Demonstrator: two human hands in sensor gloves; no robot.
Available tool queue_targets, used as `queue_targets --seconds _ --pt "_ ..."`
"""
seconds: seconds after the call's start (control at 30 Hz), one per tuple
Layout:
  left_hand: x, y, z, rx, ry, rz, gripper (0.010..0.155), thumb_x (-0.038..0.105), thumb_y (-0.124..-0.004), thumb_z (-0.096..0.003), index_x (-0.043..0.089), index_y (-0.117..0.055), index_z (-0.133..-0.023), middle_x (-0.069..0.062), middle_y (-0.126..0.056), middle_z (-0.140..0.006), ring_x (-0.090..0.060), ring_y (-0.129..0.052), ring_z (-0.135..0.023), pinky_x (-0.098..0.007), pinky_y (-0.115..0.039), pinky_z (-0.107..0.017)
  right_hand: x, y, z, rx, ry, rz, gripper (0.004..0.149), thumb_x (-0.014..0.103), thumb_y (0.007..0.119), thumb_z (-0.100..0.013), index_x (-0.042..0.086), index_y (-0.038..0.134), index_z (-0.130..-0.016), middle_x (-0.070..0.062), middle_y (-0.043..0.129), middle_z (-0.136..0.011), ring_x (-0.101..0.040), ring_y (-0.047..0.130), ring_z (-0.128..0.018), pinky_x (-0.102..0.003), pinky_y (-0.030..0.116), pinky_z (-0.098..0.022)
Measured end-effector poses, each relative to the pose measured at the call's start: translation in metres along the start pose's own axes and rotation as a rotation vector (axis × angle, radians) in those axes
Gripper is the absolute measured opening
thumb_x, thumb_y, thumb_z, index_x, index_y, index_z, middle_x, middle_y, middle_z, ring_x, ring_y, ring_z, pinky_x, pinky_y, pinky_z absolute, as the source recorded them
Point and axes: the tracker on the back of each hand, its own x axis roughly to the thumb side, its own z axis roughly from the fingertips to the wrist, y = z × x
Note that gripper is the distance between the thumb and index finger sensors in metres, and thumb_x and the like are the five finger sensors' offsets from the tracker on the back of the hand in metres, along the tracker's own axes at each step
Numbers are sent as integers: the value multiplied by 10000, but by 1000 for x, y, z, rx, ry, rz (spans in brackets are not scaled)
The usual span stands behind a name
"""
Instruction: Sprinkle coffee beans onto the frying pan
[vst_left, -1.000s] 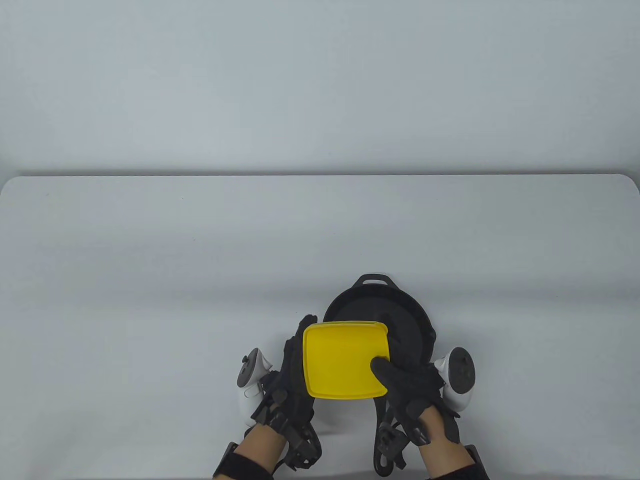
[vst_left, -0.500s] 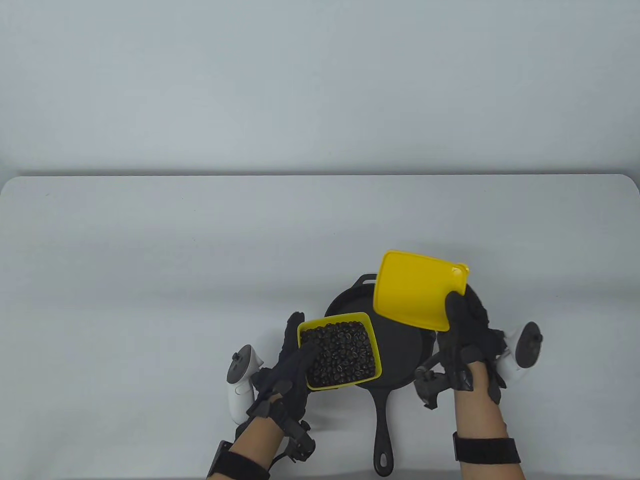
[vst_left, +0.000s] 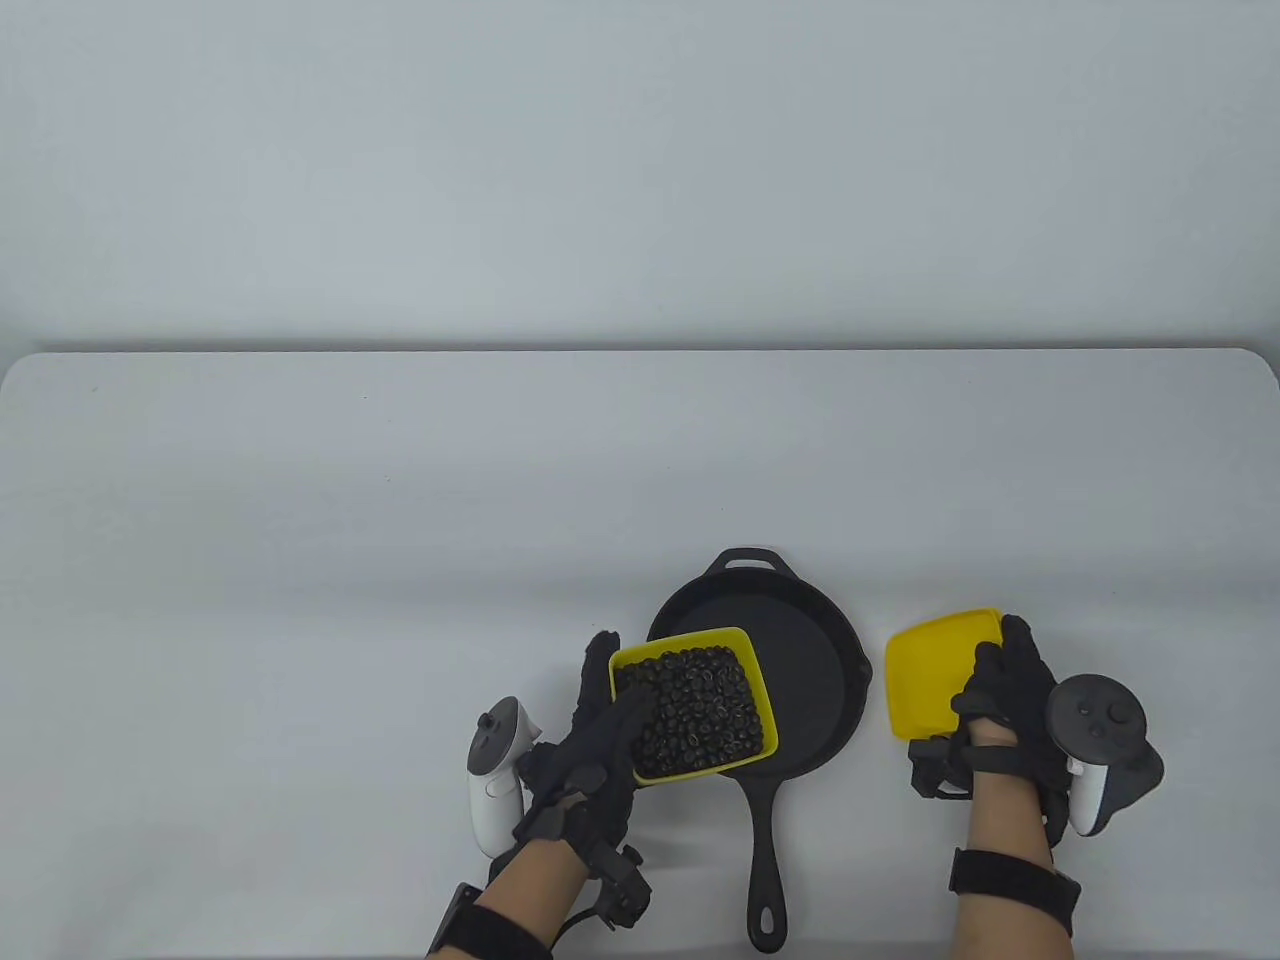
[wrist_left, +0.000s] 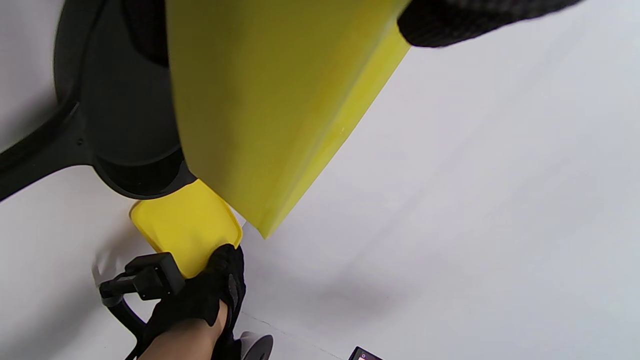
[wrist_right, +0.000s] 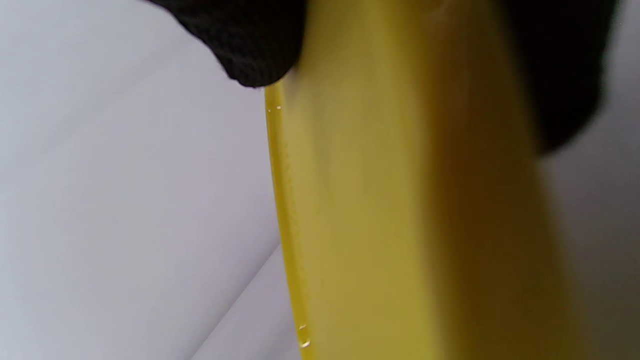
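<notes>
In the table view, the yellow container (vst_left: 694, 709) of coffee beans (vst_left: 692, 708) is gripped by the left hand (vst_left: 590, 745) over the frying pan's (vst_left: 800, 680) left rim. In the left wrist view, the lid (wrist_left: 186, 226) is seen beside the pan, low over the bench (wrist_left: 475, 200). In the right wrist view, the lid is pinched edge-on by the right hand (wrist_right: 245, 45).

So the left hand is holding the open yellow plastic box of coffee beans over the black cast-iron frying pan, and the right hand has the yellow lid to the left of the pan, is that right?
Nearly: the table view shows the right hand holding the yellow lid to the right of the black cast-iron frying pan, not the left.

left hand (vst_left: 590, 745): gripping yellow container (vst_left: 693, 703), thumb over rim
right hand (vst_left: 1005, 700): gripping yellow lid (vst_left: 935, 675), palm down
</notes>
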Motion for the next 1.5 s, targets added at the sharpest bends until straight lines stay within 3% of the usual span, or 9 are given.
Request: queue_targets --seconds 0.1,0.3,0.5,0.6,0.73,0.97,1.13,1.37,1.5 --pt "2 3 1 20 -7 -13 741 569 -634 -583 493 -58 -1044 -178 -400 -1042 -421 -720 -879 -465 -736 -637 -4 2 -7 66 25 -30 536 222 748 -513 -35 686 -979 -269 868 -790 -333 1082 -386 -331 912 -156" --pt "1 8 3 64 2 -23 742 568 -633 -583 488 -55 -1042 -181 -393 -1040 -423 -714 -880 -467 -730 -640 0 2 -6 25 -77 335 586 247 721 -527 -37 594 -1024 -323 684 -938 -550 864 -711 -568 790 -428" --pt "5 9 3 85 7 -39 741 566 -632 -586 484 -56 -1044 -186 -389 -1039 -427 -708 -881 -470 -725 -642 78 22 37 -26 -637 336 575 306 698 -549 28 579 -1039 -270 646 -987 -501 849 -775 -532 791 -488" --pt "9 11 5 101 0 -85 738 565 -632 -587 483 -56 -1040 -187 -377 -1040 -429 -697 -887 -473 -717 -648 123 39 84 104 -952 94 551 356 702 -563 88 598 -1033 -240 580 -1047 -446 877 -801 -437 852 -489" --pt "16 12 10 102 -28 -116 738 563 -630 -588 477 -53 -1040 -192 -376 -1038 -434 -692 -886 -476 -714 -647 159 63 128 299 -1093 -44 615 396 783 -539 113 555 -1036 -226 521 -1071 -437 880 -820 -351 911 -447" --pt "20 19 13 166 -37 -78 748 562 -625 -590 471 -29 -1033 -196 -360 -1033 -433 -677 -892 -476 -708 -652 170 68 136 475 -1056 -106 545 395 823 -532 135 613 -962 -188 659 -980 -394 916 -720 -333 904 -399" --pt "22 19 15 168 -48 -139 749 560 -630 -591 475 -33 -1035 -197 -358 -1035 -438 -670 -896 -482 -701 -657 178 85 131 702 -854 -96 686 417 848 -539 49 551 -1036 -291 577 -1017 -516 818 -790 -376 871 -442" --pt "25 14 16 174 -80 -242 739 550 -651 -594 468 -77 -1052 -215 -361 -1027 -466 -658 -885 -507 -699 -646 210 124 138 1078 -713 318 953 524 889 -509 49 351 -1136 -360 300 -1082 -562 620 -877 -450 812 -461" --pt "23 22 16 192 -78 -159 738 555 -638 -588 468 -64 -1044 -211 -361 -1019 -454 -666 -881 -494 -713 -648 231 142 146 1041 -744 439 870 478 902 -501 92 429 -1121 -360 356 -1059 -587 672 -804 -427 848 -404"
